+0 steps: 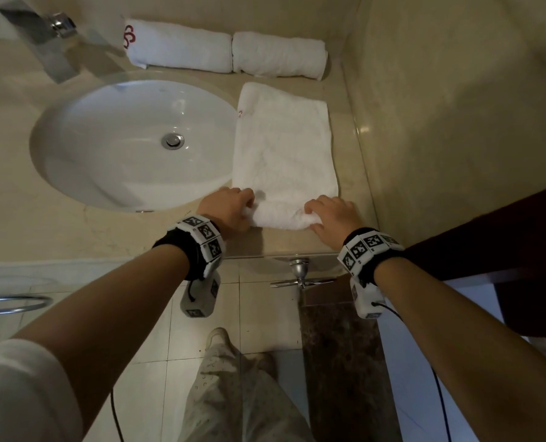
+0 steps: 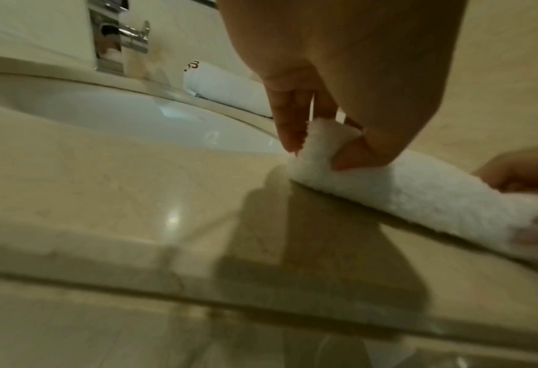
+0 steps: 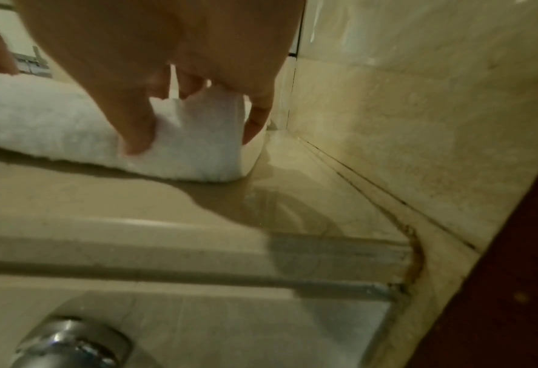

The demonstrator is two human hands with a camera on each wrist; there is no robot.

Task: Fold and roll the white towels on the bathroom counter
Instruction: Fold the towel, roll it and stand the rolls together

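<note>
The near end of the towel is rolled on the counter. Its left corner is pinched by the left hand, its right corner by the right hand.

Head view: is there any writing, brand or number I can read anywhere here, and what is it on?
No readable words or numbers.
Rolled towel: red embroidered emblem, not legible as letters.
Flat towel: tiny red mark at its edge, too small to read.
Wrist bands: black-and-white square code patterns, no text.
</note>
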